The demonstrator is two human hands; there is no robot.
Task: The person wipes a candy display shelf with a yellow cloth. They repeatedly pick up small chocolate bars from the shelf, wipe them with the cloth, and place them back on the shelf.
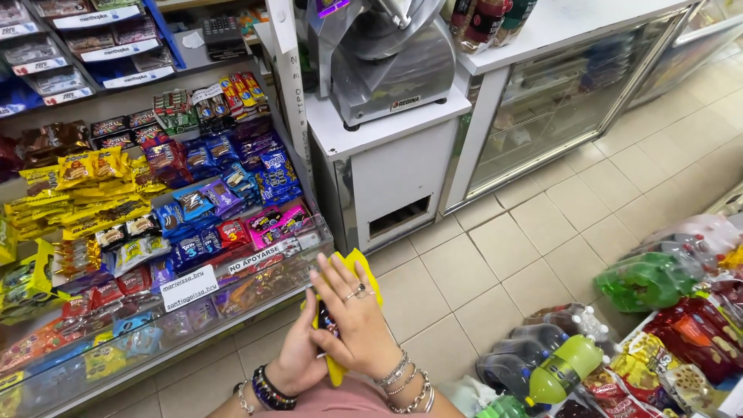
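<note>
Both my hands hold a yellow snack packet (357, 264) low in the middle of the view, in front of a glass-fronted candy display (232, 298). My left hand (298, 352), with dark bead bracelets at the wrist, cups the packet from below and the left. My right hand (357, 321), wearing rings and silver bracelets, lies over the packet's front with fingers spread. Most of the packet is hidden between the hands; only its yellow top and bottom edges show.
Shelves of wrapped sweets (155, 201) fill the left. A metal slicing machine (383, 54) sits on a white stand (391, 178). A glass-door fridge counter (557, 108) runs behind. Plastic-wrapped soda bottles (557, 360) and snack bags (696, 333) lie on the tiled floor at right.
</note>
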